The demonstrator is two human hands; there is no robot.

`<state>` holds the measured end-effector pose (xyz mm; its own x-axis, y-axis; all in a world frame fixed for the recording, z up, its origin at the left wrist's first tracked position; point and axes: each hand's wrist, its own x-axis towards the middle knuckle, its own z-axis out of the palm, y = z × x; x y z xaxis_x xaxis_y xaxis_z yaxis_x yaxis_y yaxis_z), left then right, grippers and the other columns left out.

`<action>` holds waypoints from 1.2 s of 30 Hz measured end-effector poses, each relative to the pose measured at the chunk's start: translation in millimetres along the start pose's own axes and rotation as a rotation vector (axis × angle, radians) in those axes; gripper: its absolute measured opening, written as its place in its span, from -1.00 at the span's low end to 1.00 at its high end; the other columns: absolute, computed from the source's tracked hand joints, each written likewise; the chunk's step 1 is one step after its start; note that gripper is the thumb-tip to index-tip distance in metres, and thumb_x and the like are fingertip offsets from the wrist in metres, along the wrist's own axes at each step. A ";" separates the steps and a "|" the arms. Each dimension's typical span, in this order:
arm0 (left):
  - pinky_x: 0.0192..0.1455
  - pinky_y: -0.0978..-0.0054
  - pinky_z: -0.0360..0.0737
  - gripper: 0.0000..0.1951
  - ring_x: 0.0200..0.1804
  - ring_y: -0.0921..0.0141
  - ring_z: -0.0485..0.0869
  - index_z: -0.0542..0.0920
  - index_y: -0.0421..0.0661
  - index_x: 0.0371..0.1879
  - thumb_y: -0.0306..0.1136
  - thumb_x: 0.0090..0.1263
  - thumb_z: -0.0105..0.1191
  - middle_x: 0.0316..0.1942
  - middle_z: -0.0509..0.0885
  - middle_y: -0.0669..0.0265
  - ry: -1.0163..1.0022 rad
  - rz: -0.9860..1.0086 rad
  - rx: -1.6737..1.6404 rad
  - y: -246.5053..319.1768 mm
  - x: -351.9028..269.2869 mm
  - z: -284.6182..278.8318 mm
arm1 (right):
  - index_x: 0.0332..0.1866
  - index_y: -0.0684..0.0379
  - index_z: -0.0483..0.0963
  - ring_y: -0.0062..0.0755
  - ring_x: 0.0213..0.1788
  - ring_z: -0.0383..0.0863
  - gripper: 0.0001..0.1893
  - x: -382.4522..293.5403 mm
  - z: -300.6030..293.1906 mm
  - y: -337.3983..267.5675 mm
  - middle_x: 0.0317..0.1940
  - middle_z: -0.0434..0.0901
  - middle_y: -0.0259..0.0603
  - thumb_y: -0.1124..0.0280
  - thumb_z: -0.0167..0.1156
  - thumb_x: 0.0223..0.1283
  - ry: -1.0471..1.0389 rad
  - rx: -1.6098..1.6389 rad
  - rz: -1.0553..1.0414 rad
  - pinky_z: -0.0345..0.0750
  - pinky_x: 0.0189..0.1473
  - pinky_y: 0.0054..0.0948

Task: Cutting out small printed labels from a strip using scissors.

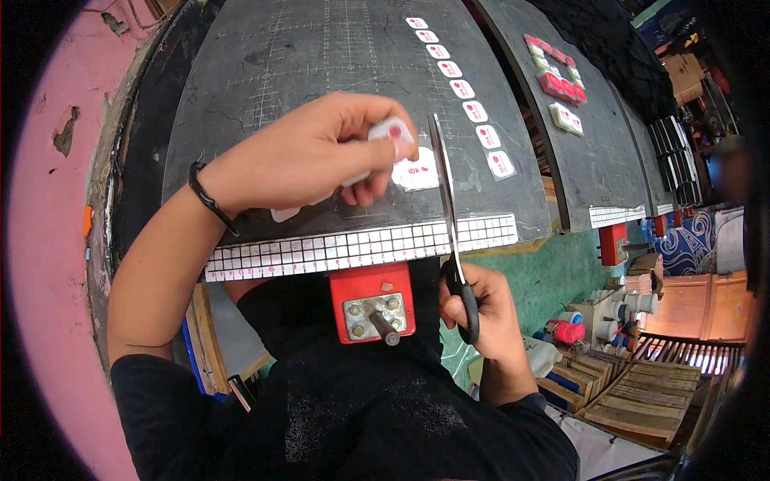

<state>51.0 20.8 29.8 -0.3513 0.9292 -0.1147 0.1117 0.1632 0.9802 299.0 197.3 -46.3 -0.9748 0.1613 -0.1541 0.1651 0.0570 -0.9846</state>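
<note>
My left hand [337, 150] pinches a small white heat-transfer label or sticker [391, 131] with a red mark between thumb and finger. It is slightly blurred. Just below those fingertips another white label [416, 171] lies beside the scissor blade. My right hand [484, 306] grips the black handles of a pair of scissors [445, 180], whose blades point away from me over the board and look closed or nearly so. Right of the blades, a row of several white labels [473, 112] runs up the dark board [301, 66]. Partly hidden under my left wrist is another white piece [284, 214].
A printed ruler strip [361, 243] edges the board near me, above a red clamp block [373, 300] with a protruding bolt. On the neighbouring board [601, 150] are red and white label stacks [559, 87]. Wooden frames [643, 397] and thread spools [610, 312] stand right.
</note>
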 end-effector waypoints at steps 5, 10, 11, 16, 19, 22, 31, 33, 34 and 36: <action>-0.30 0.65 0.55 -0.81 -0.35 0.62 0.60 0.48 -0.09 0.12 -0.32 0.66 0.00 -0.28 0.68 0.39 0.060 -0.044 -0.041 4.0 -6.2 0.2 | -0.38 0.19 0.48 -0.76 -0.54 0.21 -0.67 -3.8 -4.2 3.9 -0.62 0.34 -0.53 0.24 0.49 0.20 -0.019 -0.020 -0.003 0.12 -0.49 -0.55; -0.15 0.61 0.63 -0.73 -0.26 0.58 0.65 0.42 -0.13 0.22 -0.46 0.60 -0.01 -0.15 0.71 0.30 0.024 0.063 -0.018 -7.5 -6.0 -0.9 | -0.38 0.18 0.48 -0.76 -0.56 0.20 -0.66 -3.2 -4.4 2.2 -0.62 0.33 -0.53 0.23 0.51 0.13 -0.033 -0.108 -0.016 0.10 -0.50 -0.55; -0.10 0.58 0.67 -0.71 -0.22 0.56 0.67 0.42 -0.15 0.23 -0.49 0.59 0.01 -0.12 0.72 0.27 0.027 0.050 -0.032 -9.8 -4.4 -2.0 | -0.38 0.18 0.49 -0.76 -0.57 0.19 -0.67 -3.6 -4.7 1.7 -0.63 0.33 -0.53 0.24 0.51 0.13 -0.042 -0.112 -0.017 0.09 -0.51 -0.55; -0.01 0.56 0.73 -0.68 -0.11 0.50 0.74 0.45 -0.19 0.23 -0.54 0.56 0.09 -0.01 0.74 0.16 0.041 0.100 -0.030 -15.9 3.9 -5.6 | -0.38 0.18 0.48 -0.78 -0.59 0.18 -0.68 -2.8 -4.3 3.2 -0.64 0.32 -0.54 0.26 0.51 0.12 -0.047 -0.080 -0.014 0.07 -0.52 -0.56; -0.05 0.58 0.75 -0.66 -0.09 0.47 0.78 0.45 -0.26 0.24 -0.53 0.55 0.14 -0.03 0.77 0.14 0.060 0.056 -0.053 -9.2 3.0 -5.6 | -0.38 0.18 0.49 -0.78 -0.59 0.17 -0.69 -1.4 -5.7 0.4 -0.63 0.32 -0.55 0.28 0.51 0.12 -0.045 -0.095 -0.005 0.06 -0.52 -0.56; -0.08 0.58 0.76 -0.67 -0.09 0.43 0.82 0.52 -0.34 0.20 -0.51 0.54 0.20 -0.06 0.80 0.09 0.075 0.004 0.016 -8.7 2.4 -6.6 | -0.37 0.18 0.49 -0.79 -0.58 0.18 -0.69 -0.5 -5.4 -1.1 -0.63 0.32 -0.55 0.27 0.51 0.11 -0.060 -0.083 -0.004 0.06 -0.52 -0.56; -0.21 0.64 0.71 -0.75 -0.28 0.52 0.80 0.70 -0.32 -0.04 -0.34 0.54 0.24 -0.25 0.83 0.20 0.039 -0.057 -0.009 -4.7 -3.7 -1.9 | -0.38 0.18 0.50 -0.77 -0.56 0.20 -0.66 -0.5 -5.0 -2.1 -0.63 0.32 -0.55 0.22 0.52 0.08 -0.069 -0.085 0.008 0.09 -0.50 -0.55; -0.33 0.68 0.63 -0.76 -0.39 0.58 0.73 0.72 -0.27 -0.10 -0.29 0.54 0.25 -0.35 0.81 0.29 -0.017 -0.087 0.074 0.7 -3.5 -3.7 | -0.39 0.18 0.50 -0.77 -0.57 0.20 -0.65 1.2 -5.6 -4.0 -0.63 0.32 -0.55 0.20 0.53 0.09 -0.094 -0.102 0.008 0.09 -0.51 -0.55; -0.33 0.68 0.63 -0.76 -0.39 0.58 0.73 0.72 -0.27 -0.10 -0.29 0.54 0.25 -0.35 0.81 0.29 -0.020 -0.086 0.072 0.2 -2.7 -3.7 | -0.39 0.18 0.50 -0.77 -0.57 0.20 -0.65 1.1 -4.6 -4.5 -0.63 0.32 -0.55 0.20 0.53 0.09 -0.091 -0.103 0.010 0.09 -0.51 -0.55; -0.42 0.70 0.53 -0.76 -0.45 0.62 0.68 0.74 -0.23 -0.14 -0.26 0.53 0.27 -0.43 0.79 0.34 -0.045 -0.103 0.068 -0.6 -3.6 -1.8 | -0.40 0.18 0.50 -0.76 -0.57 0.19 -0.64 -0.8 -1.7 -5.0 -0.64 0.32 -0.55 0.19 0.53 0.10 -0.093 -0.070 0.039 0.08 -0.51 -0.54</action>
<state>50.5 16.7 29.8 -0.3219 0.9201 -0.2231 0.1400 0.2793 0.9499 299.3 198.6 -41.1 -0.9765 0.0727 -0.2027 0.2104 0.1216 -0.9700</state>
